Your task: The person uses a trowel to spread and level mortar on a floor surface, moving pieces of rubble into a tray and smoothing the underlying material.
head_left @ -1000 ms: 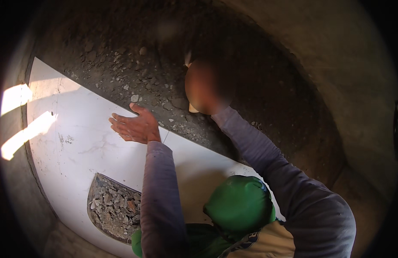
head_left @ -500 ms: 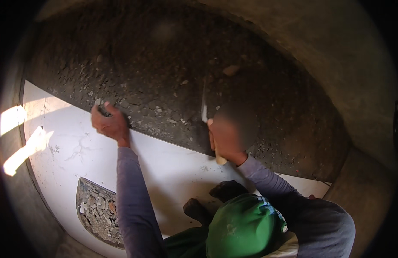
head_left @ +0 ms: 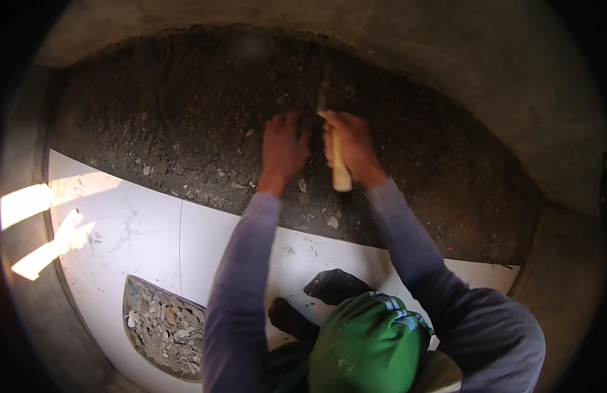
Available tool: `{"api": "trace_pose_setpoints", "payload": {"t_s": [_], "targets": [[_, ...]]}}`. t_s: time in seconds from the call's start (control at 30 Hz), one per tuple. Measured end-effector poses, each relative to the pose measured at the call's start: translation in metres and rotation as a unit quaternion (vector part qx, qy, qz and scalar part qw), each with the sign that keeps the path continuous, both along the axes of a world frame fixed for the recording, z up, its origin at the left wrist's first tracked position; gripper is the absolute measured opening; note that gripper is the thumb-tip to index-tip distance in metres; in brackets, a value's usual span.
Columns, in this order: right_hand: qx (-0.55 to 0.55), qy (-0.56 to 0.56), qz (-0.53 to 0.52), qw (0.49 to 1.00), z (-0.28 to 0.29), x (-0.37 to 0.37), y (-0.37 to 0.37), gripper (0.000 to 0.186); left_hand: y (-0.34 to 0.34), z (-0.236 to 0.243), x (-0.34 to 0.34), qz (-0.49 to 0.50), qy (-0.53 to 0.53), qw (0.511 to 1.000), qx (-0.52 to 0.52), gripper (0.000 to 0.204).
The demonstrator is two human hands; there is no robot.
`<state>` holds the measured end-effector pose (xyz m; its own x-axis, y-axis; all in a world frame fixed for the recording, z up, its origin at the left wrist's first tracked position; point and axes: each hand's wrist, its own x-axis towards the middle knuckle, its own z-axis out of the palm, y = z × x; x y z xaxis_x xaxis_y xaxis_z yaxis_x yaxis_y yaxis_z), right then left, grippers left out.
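My right hand (head_left: 357,149) is closed round the pale wooden handle of a tool (head_left: 341,171). Ahead of the fist its thin metal part shows only as a blurred streak against the dark ground. To the left, my left hand (head_left: 282,154) reaches palm down over the rough grey-brown mortar bed (head_left: 205,118), fingers stretched and thumb apart, with nothing visible in it. Its fingertips are dim, and I cannot tell whether they touch the surface. Small stones and crumbs (head_left: 238,177) lie loose around both hands.
White floor tiles (head_left: 153,229) run along the near side of the bed. An opening in them at lower left is filled with grey rubble (head_left: 166,327). Dark feet (head_left: 336,286) and a green-clothed knee (head_left: 369,340) are close by. Bare walls (head_left: 500,85) enclose the space.
My left hand has moved right and farther out, from the tile edge onto the bed, and its curled fingers have straightened. My right hand has moved farther out with the tool.
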<state>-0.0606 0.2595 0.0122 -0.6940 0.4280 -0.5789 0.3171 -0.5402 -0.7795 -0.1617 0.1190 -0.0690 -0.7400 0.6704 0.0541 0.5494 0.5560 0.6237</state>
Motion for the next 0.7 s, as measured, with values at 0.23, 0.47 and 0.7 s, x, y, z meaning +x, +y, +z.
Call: {"api": "trace_pose_setpoints", "payload": {"t_s": [0.23,0.47,0.7], "targets": [[0.054,0.093,0.038,0.993,-0.107,-0.061,0.032,0.034,-0.217,0.115,-0.032,-0.020,0.052,0.991,-0.125,0.049],[0.079,-0.026,-0.119,0.989,-0.069,0.112,0.054,0.036,-0.518,0.226,0.117,0.254,-0.001,0.920,-0.297,0.045],[0.113,-0.070,-0.113,0.985,-0.041,0.134,0.001,0.033,-0.609,0.211,0.301,0.492,-0.088,0.828,-0.253,0.063]]}}
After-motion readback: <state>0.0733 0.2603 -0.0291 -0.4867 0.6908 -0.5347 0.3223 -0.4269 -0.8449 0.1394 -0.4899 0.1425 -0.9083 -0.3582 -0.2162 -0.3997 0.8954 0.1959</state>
